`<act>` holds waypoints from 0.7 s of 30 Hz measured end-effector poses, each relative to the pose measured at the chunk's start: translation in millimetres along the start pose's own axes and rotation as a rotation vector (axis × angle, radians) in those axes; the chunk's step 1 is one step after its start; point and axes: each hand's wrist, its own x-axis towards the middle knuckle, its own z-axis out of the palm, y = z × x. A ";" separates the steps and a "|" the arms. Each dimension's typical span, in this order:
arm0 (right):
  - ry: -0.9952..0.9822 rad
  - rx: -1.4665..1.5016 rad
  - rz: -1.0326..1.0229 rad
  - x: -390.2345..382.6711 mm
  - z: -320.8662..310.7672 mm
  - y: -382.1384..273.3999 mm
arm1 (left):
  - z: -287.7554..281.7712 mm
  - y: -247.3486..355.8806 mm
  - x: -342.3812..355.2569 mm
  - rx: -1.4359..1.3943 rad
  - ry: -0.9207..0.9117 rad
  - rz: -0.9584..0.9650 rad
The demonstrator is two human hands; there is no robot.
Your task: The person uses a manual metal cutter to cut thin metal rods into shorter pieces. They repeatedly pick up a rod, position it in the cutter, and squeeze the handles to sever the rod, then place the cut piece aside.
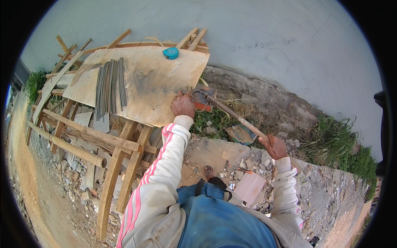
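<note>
My right hand (275, 146) is wrapped round the end of a long, worn, rod-like handle (240, 116). The handle slants up and left to a dark fitting at the plywood board's right edge, beside a rusty, orange-red part (202, 106). My left hand (183, 104) is closed at the board's near right corner, next to that fitting and some short upright pins. Whatever its fingers hold is hidden. On the plywood board (153, 78) lies a bundle of thin grey metal rods (111, 89), left of my left hand. A teal tape measure (170, 53) sits near the board's far edge.
Wooden beams (113, 182) and a bamboo pole (68, 142) make up the stand under the board. A plastered wall (264, 37) rises behind it. Rubble (310, 190), a pale panel (249, 187), a crumpled sack (240, 134) and grass (331, 136) cover the ground.
</note>
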 end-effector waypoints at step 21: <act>0.112 -0.056 0.567 -206.0 1.7 -55.2 | 4.4 -14.9 13.5 -0.020 -0.009 0.179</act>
